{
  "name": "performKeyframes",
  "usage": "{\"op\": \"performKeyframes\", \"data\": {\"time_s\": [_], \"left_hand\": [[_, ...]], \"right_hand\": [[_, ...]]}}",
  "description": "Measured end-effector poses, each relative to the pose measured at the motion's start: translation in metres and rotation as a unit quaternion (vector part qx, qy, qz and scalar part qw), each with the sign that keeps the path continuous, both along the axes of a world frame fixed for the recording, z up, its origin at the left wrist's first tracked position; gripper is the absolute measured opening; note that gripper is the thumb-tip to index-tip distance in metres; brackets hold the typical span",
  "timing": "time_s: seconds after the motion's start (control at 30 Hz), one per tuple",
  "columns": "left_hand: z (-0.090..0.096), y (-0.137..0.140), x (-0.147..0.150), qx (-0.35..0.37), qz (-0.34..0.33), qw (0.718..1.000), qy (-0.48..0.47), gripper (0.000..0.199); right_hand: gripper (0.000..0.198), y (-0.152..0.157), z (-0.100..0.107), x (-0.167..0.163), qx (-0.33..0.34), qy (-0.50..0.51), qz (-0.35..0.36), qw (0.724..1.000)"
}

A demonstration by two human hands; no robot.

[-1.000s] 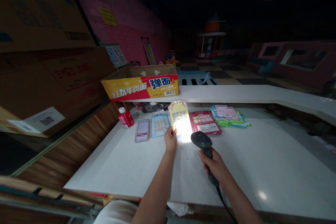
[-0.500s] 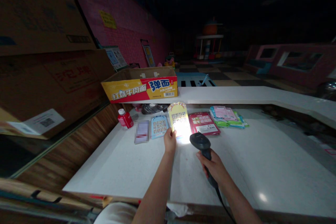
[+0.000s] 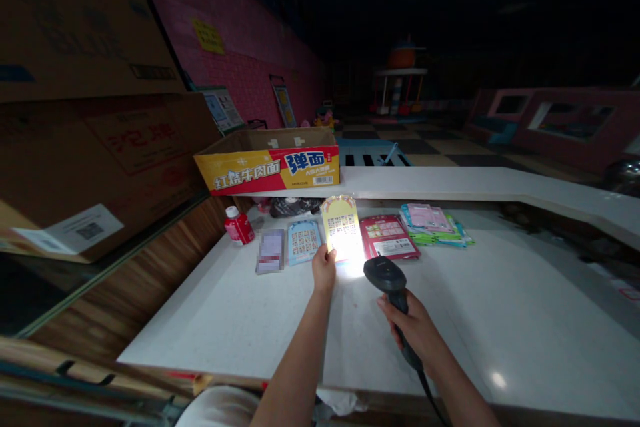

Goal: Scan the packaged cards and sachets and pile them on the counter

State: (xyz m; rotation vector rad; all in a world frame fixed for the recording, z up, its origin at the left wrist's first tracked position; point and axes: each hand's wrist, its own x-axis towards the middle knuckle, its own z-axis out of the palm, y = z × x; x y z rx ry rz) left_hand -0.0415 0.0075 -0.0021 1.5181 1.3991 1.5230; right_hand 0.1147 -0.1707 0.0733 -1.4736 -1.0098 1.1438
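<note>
My left hand (image 3: 325, 268) pinches the lower left edge of a yellow card pack (image 3: 341, 221), tilted up off the counter. In my right hand (image 3: 407, 317) is a black corded barcode scanner (image 3: 385, 273), its head turned toward the pack. A bright white light falls on the pack's lower part and washes out its print there. Left of it lie a blue card pack (image 3: 304, 241) and a grey-violet pack (image 3: 271, 251), partly blurred. To the right rests a red pack (image 3: 389, 237) with a white label.
Several pink, blue and green packs (image 3: 434, 225) are piled farther right on the white counter (image 3: 225, 320). A red bottle (image 3: 239, 225) stands at the left. Behind, a yellow-red noodle carton (image 3: 273, 163) sits on the raised ledge (image 3: 425, 181). Big cardboard boxes (image 3: 100, 160) are stacked left.
The scanner in my right hand has shifted slightly right and down, away from the yellow pack. My left hand keeps the pack in nearly the same place.
</note>
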Motion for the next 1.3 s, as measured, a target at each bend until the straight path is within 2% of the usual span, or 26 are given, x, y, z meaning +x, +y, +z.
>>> {"op": "performKeyframes", "data": {"time_s": [0.27,0.47,0.93,1.3], "left_hand": [[-0.004,0.002,0.000,-0.004,0.001,1.000,-0.001,0.019],[-0.004,0.000,-0.001,-0.004,-0.025,0.999,-0.020,0.010],[-0.012,0.000,0.000,-0.014,-0.033,0.999,-0.030,0.010],[-0.012,-0.001,0.000,-0.012,-0.038,0.999,-0.027,0.009]], "right_hand": [[0.037,-0.001,0.001,0.000,-0.012,0.007,-0.007,1.000],[0.037,0.017,-0.009,-0.003,-0.006,0.023,0.008,1.000],[0.037,0.049,-0.022,-0.011,-0.002,0.020,0.010,1.000],[0.037,0.053,-0.017,-0.011,-0.004,0.025,-0.006,1.000]]}}
